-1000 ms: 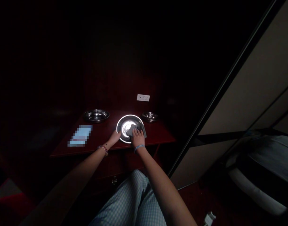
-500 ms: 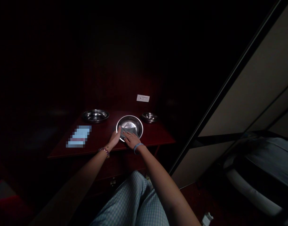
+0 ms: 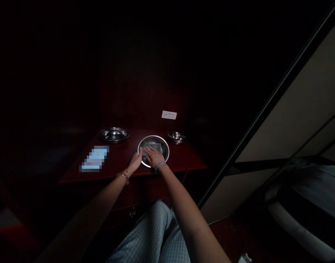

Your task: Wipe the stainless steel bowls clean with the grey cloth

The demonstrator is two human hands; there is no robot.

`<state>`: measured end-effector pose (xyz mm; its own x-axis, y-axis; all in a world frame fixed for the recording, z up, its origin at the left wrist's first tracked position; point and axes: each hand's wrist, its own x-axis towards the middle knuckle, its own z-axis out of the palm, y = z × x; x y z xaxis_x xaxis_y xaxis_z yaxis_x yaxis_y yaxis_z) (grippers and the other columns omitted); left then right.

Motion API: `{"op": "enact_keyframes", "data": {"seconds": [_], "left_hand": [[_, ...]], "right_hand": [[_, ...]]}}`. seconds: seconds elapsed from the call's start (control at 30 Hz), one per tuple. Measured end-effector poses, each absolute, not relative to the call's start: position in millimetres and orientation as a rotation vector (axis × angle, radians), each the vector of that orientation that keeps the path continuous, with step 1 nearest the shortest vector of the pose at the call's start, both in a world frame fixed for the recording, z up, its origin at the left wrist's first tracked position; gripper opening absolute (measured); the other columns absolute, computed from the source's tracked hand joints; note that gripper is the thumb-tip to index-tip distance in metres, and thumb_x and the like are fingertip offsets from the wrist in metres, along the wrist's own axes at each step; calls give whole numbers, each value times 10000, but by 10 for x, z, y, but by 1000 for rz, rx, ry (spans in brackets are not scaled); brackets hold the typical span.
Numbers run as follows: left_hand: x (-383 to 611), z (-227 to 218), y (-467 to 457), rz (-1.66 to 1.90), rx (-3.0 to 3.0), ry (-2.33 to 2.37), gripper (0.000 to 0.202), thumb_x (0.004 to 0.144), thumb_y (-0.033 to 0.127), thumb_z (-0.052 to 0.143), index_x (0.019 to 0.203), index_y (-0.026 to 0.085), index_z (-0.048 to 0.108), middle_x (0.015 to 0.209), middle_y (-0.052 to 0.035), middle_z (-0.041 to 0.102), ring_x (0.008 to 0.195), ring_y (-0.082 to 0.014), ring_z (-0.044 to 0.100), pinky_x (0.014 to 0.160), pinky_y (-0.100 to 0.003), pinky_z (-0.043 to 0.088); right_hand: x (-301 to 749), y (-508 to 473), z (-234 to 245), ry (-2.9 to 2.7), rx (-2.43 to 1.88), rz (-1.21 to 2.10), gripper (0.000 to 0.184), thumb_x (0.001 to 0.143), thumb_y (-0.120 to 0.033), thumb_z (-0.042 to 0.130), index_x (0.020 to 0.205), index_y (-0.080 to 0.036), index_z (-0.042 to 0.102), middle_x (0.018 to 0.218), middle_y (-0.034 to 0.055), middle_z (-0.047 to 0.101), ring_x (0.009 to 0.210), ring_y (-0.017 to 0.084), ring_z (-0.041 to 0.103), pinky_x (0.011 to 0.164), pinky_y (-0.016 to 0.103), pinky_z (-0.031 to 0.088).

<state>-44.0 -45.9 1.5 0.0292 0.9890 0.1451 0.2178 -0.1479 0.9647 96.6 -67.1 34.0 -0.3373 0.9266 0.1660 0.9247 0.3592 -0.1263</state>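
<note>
A round steel plate [image 3: 163, 146] lies on a dark red wooden table [image 3: 123, 164]. My left hand [image 3: 136, 160] grips the plate's left rim, thumb over the edge. My right hand [image 3: 153, 157] lies on a grey cloth [image 3: 152, 149] inside the plate, fingers pressed down on it. A bracelet sits on each wrist.
A wider steel dish [image 3: 114, 134] stands at the table's back left and a small steel bowl [image 3: 176, 137] at the back right. A blurred pale-blue item [image 3: 94, 158] lies on the left. A white socket plate [image 3: 169, 115] is on the dark wall. My checked trouser leg shows below. A sliding door frame runs at right.
My right hand has slid the cloth from the plate's right side toward its left and near side. The bright glare on the plate has gone. My left hand stays on the rim.
</note>
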Motion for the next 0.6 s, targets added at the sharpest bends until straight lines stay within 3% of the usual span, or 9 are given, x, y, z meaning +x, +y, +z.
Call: {"op": "enact_keyframes", "data": {"seconds": [0.37,0.6], "left_hand": [[-437,-85,-367,1172,1457,1289,590,962,560,325,1040,115,705,1089,-198,771,1109,-303,706,985,-378,515],[-432,-75,-399,1193,1467,1297,564,959,535,331,1056,104,680,1134,-217,749,1115,-306,692,1001,-393,497]], "right_hand": [[1169,-603,469,-2376,-1872,-240,551,1041,-289,376,1592,-279,374,1652,-8,368,1526,231,336,1269,462,224],[1389,-700,366,-2318,-1847,-320,530,1000,-186,402,1520,-123,488,1562,106,504,1490,249,398,1271,450,184]]}}
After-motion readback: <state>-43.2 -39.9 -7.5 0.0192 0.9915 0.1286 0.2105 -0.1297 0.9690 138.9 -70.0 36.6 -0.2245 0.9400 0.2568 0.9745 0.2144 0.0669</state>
